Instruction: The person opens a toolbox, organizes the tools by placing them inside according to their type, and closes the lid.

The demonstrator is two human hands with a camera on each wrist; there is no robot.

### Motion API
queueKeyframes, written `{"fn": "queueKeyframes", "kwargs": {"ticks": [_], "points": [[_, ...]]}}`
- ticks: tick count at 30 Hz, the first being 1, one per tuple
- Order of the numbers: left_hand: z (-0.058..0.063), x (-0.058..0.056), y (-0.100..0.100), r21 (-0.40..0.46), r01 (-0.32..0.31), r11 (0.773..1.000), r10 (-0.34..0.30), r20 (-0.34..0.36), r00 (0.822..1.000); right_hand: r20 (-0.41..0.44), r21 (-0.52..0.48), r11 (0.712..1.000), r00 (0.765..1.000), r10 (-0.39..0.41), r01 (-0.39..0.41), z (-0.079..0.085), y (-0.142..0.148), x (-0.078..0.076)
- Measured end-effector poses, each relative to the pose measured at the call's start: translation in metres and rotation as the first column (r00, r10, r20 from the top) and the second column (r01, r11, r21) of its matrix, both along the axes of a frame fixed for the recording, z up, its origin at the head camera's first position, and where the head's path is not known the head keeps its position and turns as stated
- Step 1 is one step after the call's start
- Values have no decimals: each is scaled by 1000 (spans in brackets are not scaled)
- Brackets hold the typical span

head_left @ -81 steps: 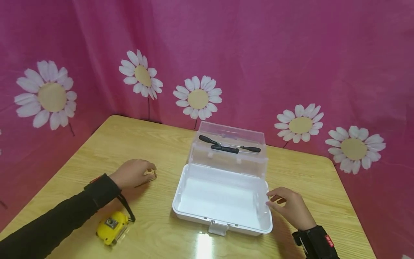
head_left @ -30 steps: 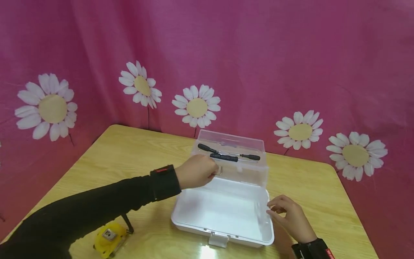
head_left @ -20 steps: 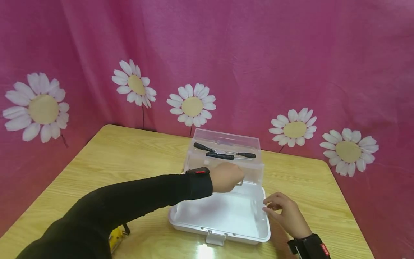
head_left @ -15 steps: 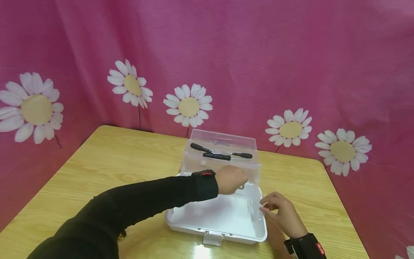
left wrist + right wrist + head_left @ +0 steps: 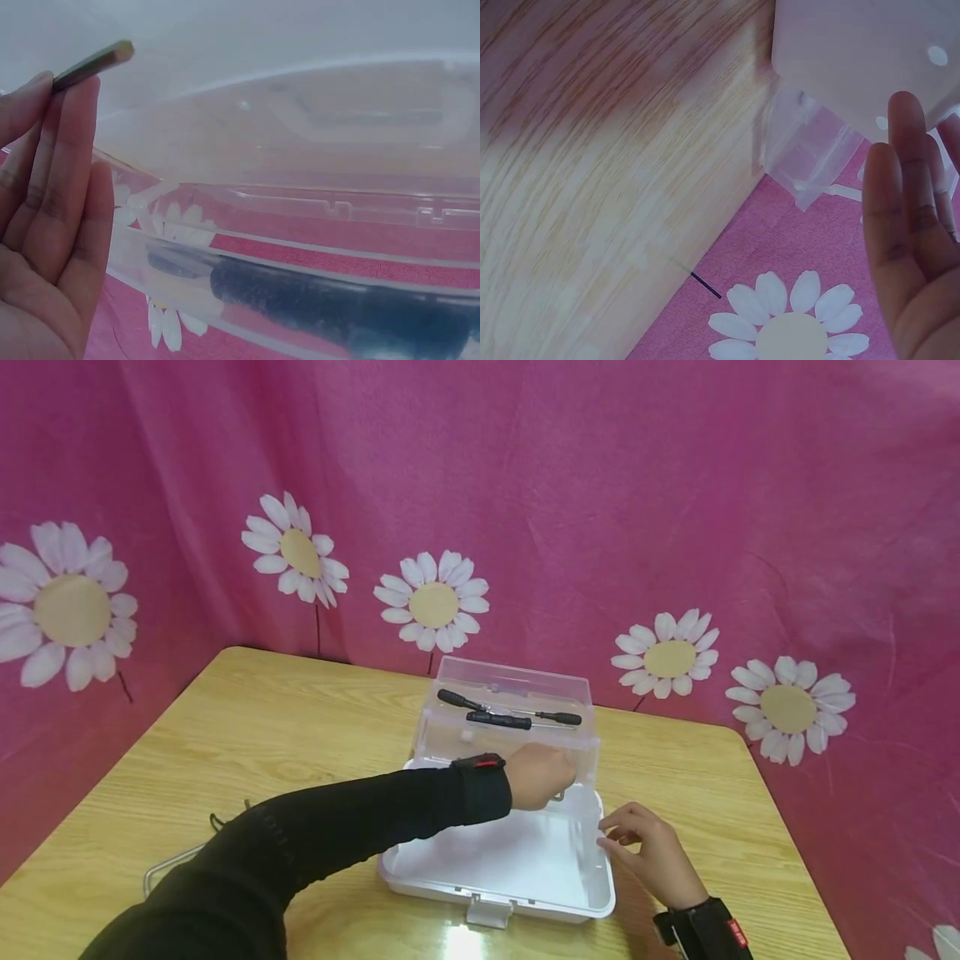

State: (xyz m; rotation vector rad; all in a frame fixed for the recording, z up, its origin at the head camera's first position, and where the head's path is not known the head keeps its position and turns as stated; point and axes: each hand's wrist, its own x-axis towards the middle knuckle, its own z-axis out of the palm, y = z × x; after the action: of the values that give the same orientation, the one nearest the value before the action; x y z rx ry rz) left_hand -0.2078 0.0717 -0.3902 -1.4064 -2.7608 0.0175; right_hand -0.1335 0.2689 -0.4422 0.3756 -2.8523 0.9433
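Observation:
My left hand (image 5: 536, 777) is over the back of a white plastic toolbox (image 5: 510, 864), pinching a hex key (image 5: 94, 67) between thumb and fingers. In the left wrist view the key's six-sided end sticks out past the fingertips; in the head view only a small bent end shows. The toolbox's clear lid (image 5: 517, 672) stands raised. Several black-handled tools, among them a screwdriver (image 5: 564, 718), lie in it. At the toolbox's right wall, my right hand (image 5: 652, 852) rests its fingertips, with the fingers lightly bent.
A bent metal rod (image 5: 168, 864) lies on the wooden table (image 5: 300, 718) at left, partly hidden by my black left sleeve. The box's front latch (image 5: 490, 912) hangs down. A pink curtain (image 5: 525, 510) with daisies stands behind the table.
My left hand has carried the hex key from the left of the table to over the toolbox. The yellow tape measure is now hidden behind the sleeve. The right hand stays at the box.

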Motion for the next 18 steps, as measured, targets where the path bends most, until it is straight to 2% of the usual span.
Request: {"fn": "queueKeyframes", "kwargs": {"ticks": [1,2,4,8,9,13,18], "points": [[0,-1,0,1,1,1000,-1,-7,1000,-4,0,1000,1000,1,-1,0,0,0],[-6,-5,1,15,10,1000,-10,-10,1000,-7,0,1000,1000,1,-1,0,0,0],[-6,-6,0,18,9,1000,-9,-5,1000,-15,-2,1000,1000,3,-3,0,0,1],[-8,-8,-4,56,-4,998,1,45,999,-21,0,1000,1000,4,-4,-1,1,1],[0,-3,-7,53,-17,998,14,62,998,-23,2,1000,1000,4,-4,-1,1,1],[7,-2,-19,96,-27,995,18,95,995,-24,3,1000,1000,4,-4,-1,0,1],[27,3,-52,143,-44,989,26,124,992,11,8,1000,1000,-10,10,1,-1,1]]}}
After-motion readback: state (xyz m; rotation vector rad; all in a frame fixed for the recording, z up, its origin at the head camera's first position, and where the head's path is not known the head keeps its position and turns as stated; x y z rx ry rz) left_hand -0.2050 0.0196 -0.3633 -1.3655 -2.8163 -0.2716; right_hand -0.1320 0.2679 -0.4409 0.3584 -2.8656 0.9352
